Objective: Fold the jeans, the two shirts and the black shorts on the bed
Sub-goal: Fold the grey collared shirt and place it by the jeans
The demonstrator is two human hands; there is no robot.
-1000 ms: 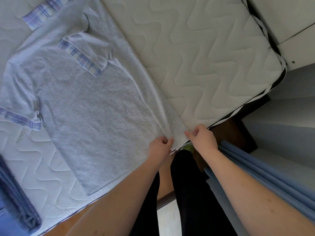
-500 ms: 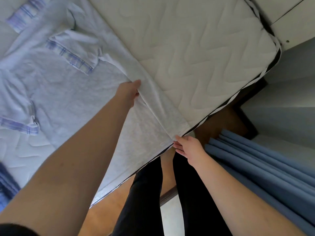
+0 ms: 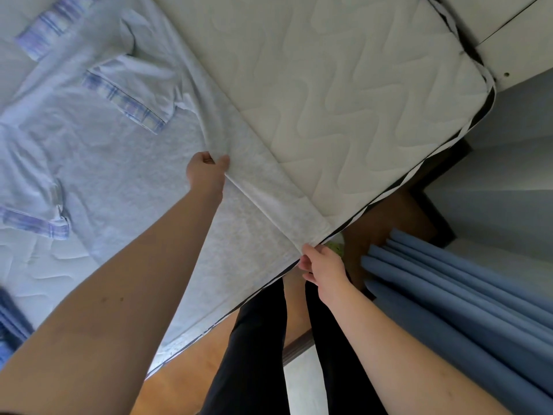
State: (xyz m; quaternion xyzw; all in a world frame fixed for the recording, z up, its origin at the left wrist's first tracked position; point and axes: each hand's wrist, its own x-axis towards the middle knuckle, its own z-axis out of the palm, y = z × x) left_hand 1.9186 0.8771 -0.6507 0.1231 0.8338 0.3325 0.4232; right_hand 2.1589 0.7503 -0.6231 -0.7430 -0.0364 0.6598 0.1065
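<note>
A light grey polo shirt (image 3: 113, 163) with blue plaid collar and sleeve cuffs lies spread on the white quilted mattress (image 3: 344, 94). Its right side is folded inward as a long strip. My left hand (image 3: 206, 175) pinches that fold partway up the shirt's body. My right hand (image 3: 323, 265) pinches the same fold at the hem, right at the mattress edge. The cloth between both hands is pulled into a straight raised crease. A folded blue garment (image 3: 12, 324), possibly the jeans, shows at the far left edge. The other shirt and the black shorts are not in view.
The mattress edge runs diagonally from lower left to upper right. Below it are a wooden floor (image 3: 191, 381), my black-trousered legs (image 3: 260, 348), and blue curtains (image 3: 463, 301) at right. White cabinet panels (image 3: 508, 25) stand at top right.
My left hand left the hem beside the right hand, reached up the shirt's side and now grips the fold there. The right hand stayed at the hem corner. The crease is lifted more.
</note>
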